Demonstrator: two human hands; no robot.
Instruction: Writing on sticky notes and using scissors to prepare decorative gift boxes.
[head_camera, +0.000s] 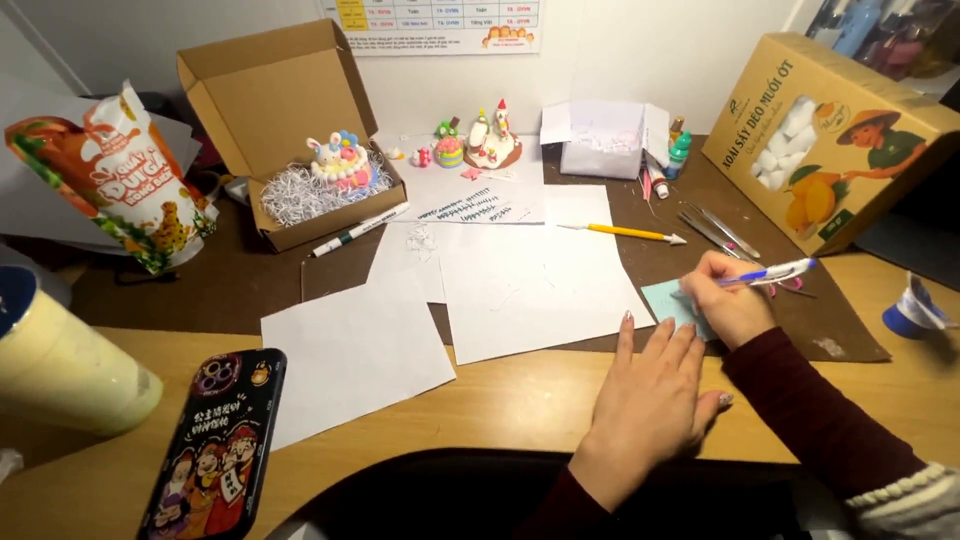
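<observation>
My right hand (728, 300) grips a blue and white pen (775, 273) with its tip down on a small light-blue note (662, 300). My left hand (650, 400) lies flat on the wooden desk with fingers spread, its fingertips pressing the note's near edge beside a white sheet (530, 290). Both arms wear dark red sleeves.
An open cardboard box (290, 130) holds shredded paper and a small bunny cake figure (342, 160). Clay figures (480, 140), a yellow craft knife (625, 232), a marker (360, 230), tweezers (715, 232), a phone (215, 450), a snack bag (120, 180) and a yellow carton (830, 130) surround the papers.
</observation>
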